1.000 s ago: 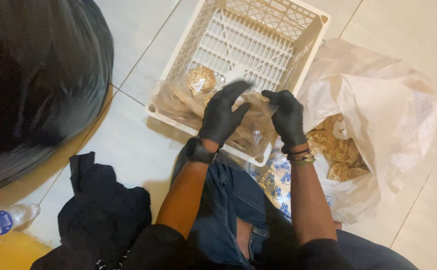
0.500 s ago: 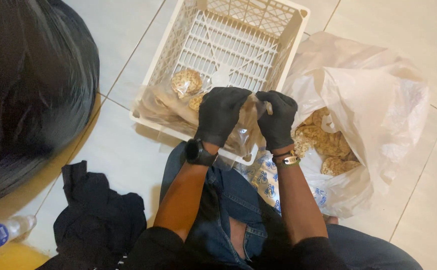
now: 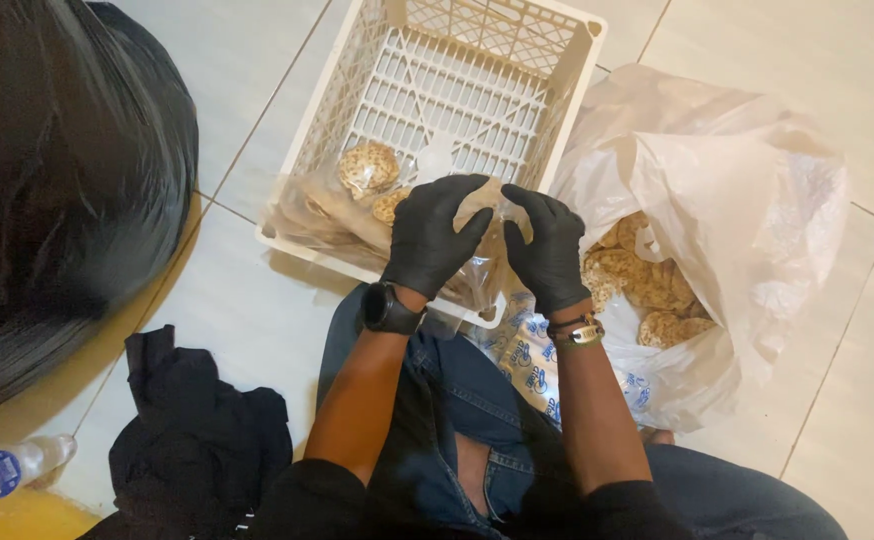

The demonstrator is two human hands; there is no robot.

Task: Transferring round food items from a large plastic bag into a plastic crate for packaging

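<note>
Two black-gloved hands met at the centre of the frame: the left hand (image 3: 432, 240) and the right hand (image 3: 547, 250) both pinched the top of a small clear bag (image 3: 487, 235), fingers clamped on its plastic, just over the near rim of the white crate (image 3: 457, 80). Inside the crate, upper middle, lay packed round crackers (image 3: 369, 167). Right of the hands, a big translucent sack (image 3: 737, 200) gaped open with loose crackers (image 3: 652, 285) heaped inside. At the left edge sat a black rubbish bag (image 3: 57, 170); lower left, dark cloth (image 3: 202, 440) and a plastic bottle (image 3: 17, 462).
</note>
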